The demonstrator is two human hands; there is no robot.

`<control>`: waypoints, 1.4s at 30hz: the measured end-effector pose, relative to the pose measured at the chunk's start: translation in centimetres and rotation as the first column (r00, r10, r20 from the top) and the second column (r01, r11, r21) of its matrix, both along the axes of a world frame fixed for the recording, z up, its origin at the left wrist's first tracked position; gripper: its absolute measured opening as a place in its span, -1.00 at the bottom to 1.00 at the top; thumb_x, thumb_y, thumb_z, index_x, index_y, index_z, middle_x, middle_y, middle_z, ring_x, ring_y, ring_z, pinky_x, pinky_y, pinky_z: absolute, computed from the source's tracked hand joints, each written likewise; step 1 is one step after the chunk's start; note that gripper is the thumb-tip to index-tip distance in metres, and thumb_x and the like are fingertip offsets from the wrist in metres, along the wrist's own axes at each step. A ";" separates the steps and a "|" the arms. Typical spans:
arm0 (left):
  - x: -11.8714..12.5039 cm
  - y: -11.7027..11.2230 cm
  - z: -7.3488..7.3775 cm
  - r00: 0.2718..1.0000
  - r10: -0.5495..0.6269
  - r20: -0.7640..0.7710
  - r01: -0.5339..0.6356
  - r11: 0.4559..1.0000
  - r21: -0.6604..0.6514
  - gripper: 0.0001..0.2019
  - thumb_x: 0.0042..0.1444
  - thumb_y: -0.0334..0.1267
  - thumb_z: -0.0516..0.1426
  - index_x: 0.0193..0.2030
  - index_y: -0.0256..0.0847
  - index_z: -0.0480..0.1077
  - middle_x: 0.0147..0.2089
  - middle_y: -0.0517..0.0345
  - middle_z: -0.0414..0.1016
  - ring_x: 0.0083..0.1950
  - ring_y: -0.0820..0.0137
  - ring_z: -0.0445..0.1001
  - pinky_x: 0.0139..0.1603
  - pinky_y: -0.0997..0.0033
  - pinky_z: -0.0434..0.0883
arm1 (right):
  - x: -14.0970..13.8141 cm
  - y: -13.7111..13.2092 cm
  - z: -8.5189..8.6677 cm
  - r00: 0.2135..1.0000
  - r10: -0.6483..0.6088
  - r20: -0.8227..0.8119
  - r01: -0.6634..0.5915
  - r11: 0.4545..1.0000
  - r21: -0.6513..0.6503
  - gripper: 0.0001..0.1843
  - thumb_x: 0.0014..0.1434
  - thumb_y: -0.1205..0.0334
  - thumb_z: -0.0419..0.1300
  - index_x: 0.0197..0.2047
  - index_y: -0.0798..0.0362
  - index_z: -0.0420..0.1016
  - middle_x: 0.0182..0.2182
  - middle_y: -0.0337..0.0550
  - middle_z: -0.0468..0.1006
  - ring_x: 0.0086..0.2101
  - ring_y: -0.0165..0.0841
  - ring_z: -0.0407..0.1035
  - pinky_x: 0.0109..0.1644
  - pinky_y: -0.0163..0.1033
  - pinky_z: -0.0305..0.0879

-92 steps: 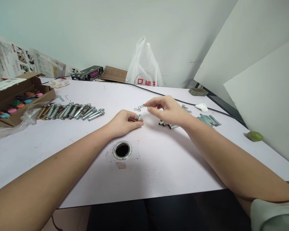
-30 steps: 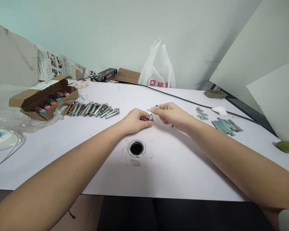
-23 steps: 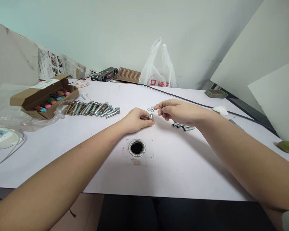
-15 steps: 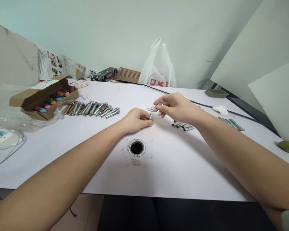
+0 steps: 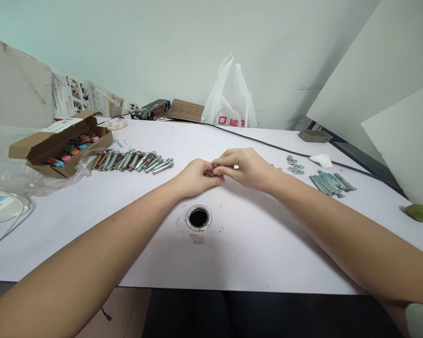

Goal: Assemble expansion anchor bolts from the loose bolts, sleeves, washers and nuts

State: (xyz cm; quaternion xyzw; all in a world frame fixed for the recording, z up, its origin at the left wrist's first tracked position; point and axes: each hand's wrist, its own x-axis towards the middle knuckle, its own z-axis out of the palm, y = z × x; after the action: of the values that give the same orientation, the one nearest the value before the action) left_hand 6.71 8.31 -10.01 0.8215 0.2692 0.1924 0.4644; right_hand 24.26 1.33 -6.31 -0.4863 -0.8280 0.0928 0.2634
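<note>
My left hand [image 5: 193, 177] rests on the white table [image 5: 127, 220] with its fingers pinched round a small upright metal bolt, now mostly hidden. My right hand [image 5: 245, 166] meets it from the right, thumb and forefinger pinched together over the bolt's top at the left fingertips; what they hold is too small to make out. Both hands touch just behind the round metal-rimmed hole [image 5: 198, 218] in the table.
A row of assembled anchor bolts [image 5: 134, 161] lies to the left, beside an open cardboard box [image 5: 59, 145] of coloured pieces. Loose nuts [image 5: 295, 166] and plain bolts [image 5: 329, 183] lie to the right. A black cable [image 5: 268, 144], a white plastic bag [image 5: 229, 105] and a green object [image 5: 421, 212] are further off.
My right hand picked something small from the washers behind the bolt, then came down and left onto the bolt in my left hand. My left hand stayed put.
</note>
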 end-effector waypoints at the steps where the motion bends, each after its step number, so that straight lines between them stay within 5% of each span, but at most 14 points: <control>1: 0.0 0.0 0.0 1.000 -0.003 -0.003 0.003 1.000 0.011 -0.74 0.01 -0.10 0.23 -0.43 -0.30 0.46 -0.54 0.32 0.29 -0.46 0.57 0.17 -0.40 0.50 0.14 | 0.0 0.1 -0.1 1.000 0.022 -0.002 -0.022 1.000 0.000 -0.78 0.27 0.22 0.18 -0.23 0.02 0.68 -0.33 -0.10 0.55 -0.30 -0.34 0.40 -0.19 -0.22 0.25; 8: 0.0 0.0 -0.1 1.000 0.001 -0.014 -0.001 1.000 0.014 -0.72 0.00 -0.07 0.22 -0.42 -0.31 0.47 -0.54 0.30 0.30 -0.45 0.54 0.20 -0.40 0.49 0.13 | 0.1 0.1 -0.1 1.000 0.026 0.015 -0.026 0.999 -0.019 -0.77 0.28 0.14 0.18 -0.22 -0.02 0.67 -0.36 -0.09 0.46 -0.29 -0.31 0.34 -0.18 -0.19 0.20; 14: 0.1 0.3 -0.5 0.998 -0.048 0.031 0.048 0.999 -0.003 -0.73 0.03 -0.09 0.22 -0.30 -0.30 0.53 -0.42 0.21 0.46 -0.36 0.47 0.33 -0.30 0.46 0.22 | -0.5 -0.9 0.4 0.988 0.070 0.140 -0.069 0.998 -0.013 -0.75 0.29 0.37 0.04 -0.22 0.09 0.57 -0.33 -0.03 0.40 -0.23 -0.25 0.27 -0.17 -0.17 0.20; 18: 0.0 0.5 -0.7 0.999 -0.037 0.010 0.036 0.999 0.024 -0.71 0.04 -0.06 0.22 -0.37 -0.30 0.50 -0.49 0.23 0.40 -0.44 0.51 0.24 -0.38 0.45 0.16 | -0.2 -1.0 0.5 0.990 0.063 0.124 -0.056 0.997 -0.059 -0.76 0.23 0.45 0.04 -0.21 0.08 0.53 -0.30 -0.05 0.39 -0.25 -0.28 0.28 -0.19 -0.19 0.20; 31: 0.0 0.0 -0.3 0.999 -0.028 0.022 0.028 0.999 -0.018 -0.64 -0.01 0.00 0.25 -0.52 -0.29 0.37 -0.57 0.31 0.17 -0.48 0.58 0.07 -0.44 0.49 0.04 | 0.9 -0.3 0.5 0.996 -0.031 0.084 0.039 0.994 -0.099 -0.79 0.22 0.15 0.22 -0.15 0.01 0.64 -0.26 -0.07 0.49 -0.28 -0.30 0.34 -0.19 -0.19 0.20; 37: -0.1 0.2 -0.2 1.000 -0.022 0.017 0.022 0.999 -0.027 -0.62 -0.04 0.02 0.28 -0.52 -0.28 0.35 -0.57 0.30 0.22 -0.49 0.58 0.10 -0.47 0.49 0.04 | 1.4 -0.6 0.1 0.999 -0.046 -0.029 0.043 0.994 -0.098 -0.49 0.06 -0.01 0.36 0.04 0.04 0.55 -0.25 -0.08 0.54 -0.27 -0.30 0.37 -0.17 -0.20 0.23; 40: -0.2 0.2 -0.1 1.000 -0.012 0.015 0.012 1.000 -0.010 -0.66 -0.04 -0.02 0.29 -0.50 -0.29 0.39 -0.56 0.29 0.27 -0.49 0.58 0.15 -0.47 0.50 0.09 | 1.8 -1.2 -0.1 0.991 -0.095 -0.096 0.082 0.987 -0.138 -0.65 0.07 -0.06 0.34 -0.30 0.08 0.57 -0.49 -0.20 0.44 -0.45 -0.41 0.25 -0.35 -0.26 0.14; 42: -0.2 0.1 0.0 1.000 -0.010 0.020 0.010 1.000 -0.018 -0.69 -0.04 -0.05 0.29 -0.48 -0.29 0.43 -0.55 0.27 0.33 -0.49 0.57 0.19 -0.45 0.50 0.14 | 1.9 -1.6 -0.4 0.967 -0.198 -0.161 0.171 0.971 -0.167 -0.57 0.09 -0.11 0.31 -0.53 0.10 0.44 -0.63 -0.27 0.28 -0.54 -0.46 0.11 -0.46 -0.27 0.02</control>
State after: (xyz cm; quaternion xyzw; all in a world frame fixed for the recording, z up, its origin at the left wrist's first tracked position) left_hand 6.54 8.39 -10.01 0.8166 0.2620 0.1959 0.4756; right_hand 26.15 -0.26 -6.67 -0.5700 -0.7429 0.1731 0.3053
